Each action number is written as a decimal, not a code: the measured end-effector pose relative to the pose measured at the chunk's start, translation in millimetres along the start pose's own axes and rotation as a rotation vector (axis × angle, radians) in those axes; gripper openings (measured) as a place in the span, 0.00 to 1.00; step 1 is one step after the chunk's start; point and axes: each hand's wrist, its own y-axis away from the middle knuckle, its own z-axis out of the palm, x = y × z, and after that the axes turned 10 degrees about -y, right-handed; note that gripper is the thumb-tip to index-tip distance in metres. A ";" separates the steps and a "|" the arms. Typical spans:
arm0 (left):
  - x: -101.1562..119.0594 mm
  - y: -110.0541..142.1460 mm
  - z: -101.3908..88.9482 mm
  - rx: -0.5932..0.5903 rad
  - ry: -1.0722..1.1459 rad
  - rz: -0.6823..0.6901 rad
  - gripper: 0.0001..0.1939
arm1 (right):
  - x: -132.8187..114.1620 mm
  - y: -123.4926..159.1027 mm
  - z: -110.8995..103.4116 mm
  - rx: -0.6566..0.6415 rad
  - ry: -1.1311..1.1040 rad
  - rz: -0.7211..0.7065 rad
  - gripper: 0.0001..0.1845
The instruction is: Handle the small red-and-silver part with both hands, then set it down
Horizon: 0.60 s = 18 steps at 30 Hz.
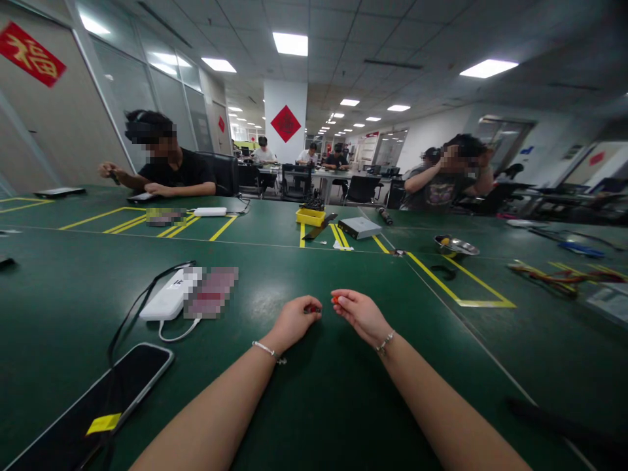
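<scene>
Just above the green table (275, 261), my left hand (296, 320) is closed around a small dark and red piece (312, 308), mostly hidden by the fingers. To its right, my right hand (360, 314) pinches a small orange piece (335, 299) between thumb and fingertips. The two hands are a short gap apart, fingertips facing each other. What kind of piece either hand holds is too small to make out. Each wrist wears a bracelet.
At left lie a white power bank (169, 297) with a cable and a large dark phone (98, 412). Farther back are a yellow bin (311, 217), a grey box (360, 227) and a metal bowl (456, 246). Yellow tape marks the tabletop. Other people sit across the table.
</scene>
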 end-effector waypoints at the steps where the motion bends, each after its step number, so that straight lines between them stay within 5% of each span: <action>1: -0.1 -0.5 -0.3 0.002 0.026 -0.005 0.10 | 0.8 0.1 0.2 -0.012 -0.018 -0.004 0.09; 7: -1.8 -1.8 1.5 0.029 0.143 -0.043 0.16 | 1.8 1.7 0.1 -0.075 -0.094 0.031 0.09; 18: -0.2 -1.4 3.7 0.013 0.276 -0.017 0.14 | 3.7 0.6 1.8 0.032 0.015 -0.038 0.09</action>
